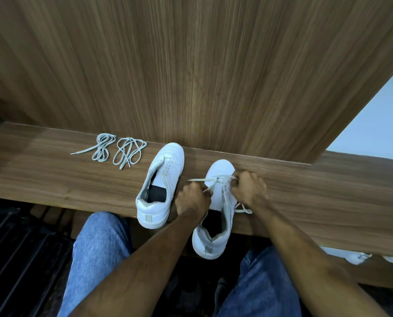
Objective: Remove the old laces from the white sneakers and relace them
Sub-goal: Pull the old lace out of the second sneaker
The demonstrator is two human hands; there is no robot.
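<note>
Single head view, ours: we look steeply down and forward from above lap. Wide angle bends ledge [53, 179] across mid frame, wall panel [191, 65] filling upper frame. Our forearms enter from bottom edge; hands close, right of centre. No second view.
</note>
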